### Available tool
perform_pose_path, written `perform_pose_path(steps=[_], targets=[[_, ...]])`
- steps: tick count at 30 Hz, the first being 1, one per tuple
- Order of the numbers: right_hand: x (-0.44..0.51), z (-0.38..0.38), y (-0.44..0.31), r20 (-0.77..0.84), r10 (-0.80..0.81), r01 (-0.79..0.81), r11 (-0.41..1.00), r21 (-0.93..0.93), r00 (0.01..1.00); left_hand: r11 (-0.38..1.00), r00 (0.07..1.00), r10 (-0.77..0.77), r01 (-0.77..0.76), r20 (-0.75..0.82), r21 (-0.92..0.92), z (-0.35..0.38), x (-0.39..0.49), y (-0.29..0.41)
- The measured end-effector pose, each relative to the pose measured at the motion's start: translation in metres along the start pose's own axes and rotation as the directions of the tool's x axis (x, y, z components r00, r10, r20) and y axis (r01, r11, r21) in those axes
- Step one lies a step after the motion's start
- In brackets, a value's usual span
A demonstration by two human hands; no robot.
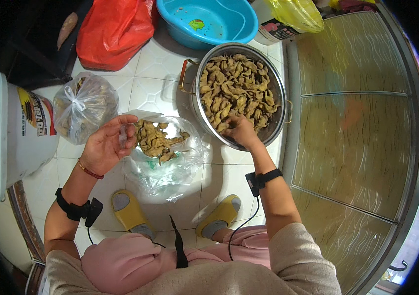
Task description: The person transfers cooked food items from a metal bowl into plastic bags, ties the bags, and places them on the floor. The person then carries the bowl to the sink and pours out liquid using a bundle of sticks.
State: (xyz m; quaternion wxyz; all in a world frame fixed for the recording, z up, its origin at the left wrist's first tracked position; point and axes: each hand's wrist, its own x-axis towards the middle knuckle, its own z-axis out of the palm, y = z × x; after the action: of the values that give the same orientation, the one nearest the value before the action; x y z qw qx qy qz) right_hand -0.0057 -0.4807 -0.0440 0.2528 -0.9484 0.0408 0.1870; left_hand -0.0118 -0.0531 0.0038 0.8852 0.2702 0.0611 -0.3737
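My left hand (110, 142) grips the rim of a clear plastic bag (165, 184) that lies open on the floor. In the bag rests a small heap of wrinkled yellow-brown pieces (156, 142), which look like dried or pickled peppers. A stainless steel pot (197, 88) with two brass-coloured handles stands to the right of the bag. It is filled with many of the same wrinkled pieces (237, 86). My right hand (242, 129) reaches over the pot's near rim, fingers down among the pieces. Its fingertips are partly hidden, so I cannot tell whether they hold any.
A knotted clear bag (84, 107) and a white bucket (30, 129) stand at left. Behind are a red plastic bag (117, 33), a blue basin (209, 22) and a tub (274, 31) topped with yellow plastic. A glass-panelled cabinet (349, 136) borders the right. Slippered feet (128, 206) are below.
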Motion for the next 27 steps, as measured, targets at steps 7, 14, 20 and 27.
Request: perform_pose_path(steps=[7, 14, 20, 27], targets=[[-0.015, -0.058, -0.018, 0.151, 0.264, -0.274, 0.527, 0.805, 0.953, 0.999, 0.999, -0.016, 0.017, -0.032, 0.034, 0.0, -0.001, 0.001], [-0.033, -0.022, -0.098, 0.338, -0.446, -0.199, 0.33, 0.923, 0.828, 1.0, 1.0, -0.015, 0.015, -0.01, -0.016, 0.003, 0.0, 0.001], [-0.004, 0.09, -0.152, 0.483, -0.236, -0.285, 0.564, 0.775, 0.843, 0.997, 0.998, -0.001, 0.006, -0.06, 0.082, 0.006, -0.003, 0.0], [-0.018, 0.048, -0.145, 0.018, -0.441, 0.4, 0.83, 0.389, 0.897, 0.998, 0.998, 0.007, -0.003, -0.066, 0.059, 0.003, -0.004, 0.002]])
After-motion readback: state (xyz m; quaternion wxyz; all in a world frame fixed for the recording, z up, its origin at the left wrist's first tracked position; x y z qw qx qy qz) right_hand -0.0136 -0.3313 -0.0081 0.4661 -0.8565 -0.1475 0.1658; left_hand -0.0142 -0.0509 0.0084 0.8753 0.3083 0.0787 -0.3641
